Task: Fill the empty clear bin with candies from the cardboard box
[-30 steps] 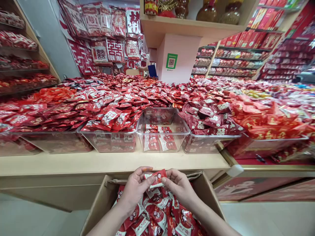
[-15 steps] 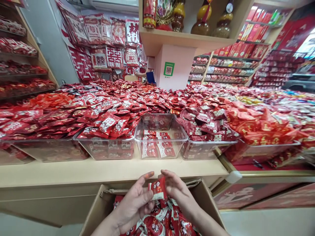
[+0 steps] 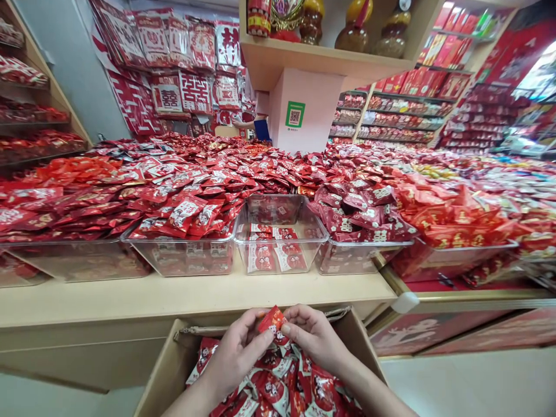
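The left hand [image 3: 238, 343] and the right hand [image 3: 316, 335] come together on one small, shiny red packet with printed figures [image 3: 274, 325], thumb and fingers of each pinching a side of it, just above a brown cardboard carton [image 3: 161, 366] holding a loose jumble of red-and-white packets [image 3: 273, 389]. Beyond, on the pale wooden counter [image 3: 208, 302], a clear rectangular plastic bin [image 3: 304, 238] has two tidy columns of similar flat packets [image 3: 260, 258] low inside (its neighbours are heaped high), so little looks done: much of its depth is bare, and the pinched packet is not yet there.
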`<action>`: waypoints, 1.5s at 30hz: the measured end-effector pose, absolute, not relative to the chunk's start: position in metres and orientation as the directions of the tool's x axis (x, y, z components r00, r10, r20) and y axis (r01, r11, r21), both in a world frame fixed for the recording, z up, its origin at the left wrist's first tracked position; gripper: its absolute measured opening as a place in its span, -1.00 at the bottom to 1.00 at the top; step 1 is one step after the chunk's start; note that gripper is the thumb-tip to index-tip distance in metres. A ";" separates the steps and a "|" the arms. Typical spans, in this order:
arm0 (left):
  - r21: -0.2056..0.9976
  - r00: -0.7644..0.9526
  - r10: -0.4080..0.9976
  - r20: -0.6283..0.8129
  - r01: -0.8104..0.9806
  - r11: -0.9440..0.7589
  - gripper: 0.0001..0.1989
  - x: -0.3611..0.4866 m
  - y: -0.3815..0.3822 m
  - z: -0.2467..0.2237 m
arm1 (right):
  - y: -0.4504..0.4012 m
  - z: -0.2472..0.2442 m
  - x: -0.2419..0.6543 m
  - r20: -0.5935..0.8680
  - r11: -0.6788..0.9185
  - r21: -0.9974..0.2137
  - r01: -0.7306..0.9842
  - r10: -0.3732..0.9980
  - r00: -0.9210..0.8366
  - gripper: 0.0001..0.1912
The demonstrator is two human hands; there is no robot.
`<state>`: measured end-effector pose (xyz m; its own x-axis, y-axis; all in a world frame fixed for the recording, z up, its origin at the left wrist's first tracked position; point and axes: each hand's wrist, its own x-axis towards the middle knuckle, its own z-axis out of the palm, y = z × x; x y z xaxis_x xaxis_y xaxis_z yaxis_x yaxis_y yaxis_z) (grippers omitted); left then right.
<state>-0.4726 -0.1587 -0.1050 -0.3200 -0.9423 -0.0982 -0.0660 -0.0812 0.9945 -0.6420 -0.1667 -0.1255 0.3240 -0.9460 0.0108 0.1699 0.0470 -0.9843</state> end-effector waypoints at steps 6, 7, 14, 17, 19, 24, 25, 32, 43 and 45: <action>0.992 -0.228 -0.965 -0.126 -0.041 -0.120 -0.76 -0.479 -0.158 -0.110 | -0.164 -0.126 -0.642 -0.039 0.096 -0.986 0.133 -0.925 0.377 -0.69; 0.990 -0.219 -0.966 -0.135 0.001 -0.138 -0.77 -0.480 -0.157 -0.111 | -0.164 -0.125 -0.641 -0.035 0.092 -0.986 0.139 -0.929 0.369 -0.69; 0.974 -0.364 -0.916 -0.171 0.075 -0.212 -0.77 -0.485 -0.152 -0.111 | -0.162 -0.132 -0.635 0.028 -0.014 -0.999 0.048 -0.956 0.292 -0.73; 0.995 -0.351 -0.932 -0.092 -0.077 -0.069 -0.82 -0.483 -0.151 -0.109 | -0.158 -0.137 -0.637 0.154 -0.200 -0.956 -0.213 -0.964 0.216 -0.81; 0.976 -0.370 -0.929 -0.004 -0.203 0.077 -0.82 -0.481 -0.150 -0.107 | -0.156 -0.136 -0.639 0.237 -0.279 -0.912 -0.301 -0.957 0.170 -0.71; 0.909 -0.386 -0.922 -0.019 -0.391 0.145 -0.64 -0.475 -0.150 -0.111 | -0.156 -0.123 -0.643 0.310 -0.413 -0.838 -0.357 -0.898 0.313 -0.83; 0.901 -0.369 -0.928 -0.041 -0.416 0.125 -0.59 -0.474 -0.150 -0.113 | -0.157 -0.121 -0.643 0.283 -0.392 -0.842 -0.371 -0.906 0.316 -0.88; 0.925 -0.374 -0.924 -0.083 -0.373 0.068 -0.63 -0.467 -0.152 -0.116 | -0.161 -0.132 -0.645 0.218 -0.263 -0.947 -0.182 -0.947 0.236 -0.82; 0.961 -0.388 -0.885 -0.256 -0.005 -0.276 -0.56 -0.471 -0.155 -0.104 | -0.159 -0.121 -0.640 0.643 -0.828 -0.349 -0.440 -0.552 0.530 -0.57; 0.947 -0.343 -0.893 -0.292 0.024 -0.319 -0.52 -0.471 -0.154 -0.103 | -0.158 -0.119 -0.640 0.658 -0.813 -0.382 -0.440 -0.573 0.489 -0.62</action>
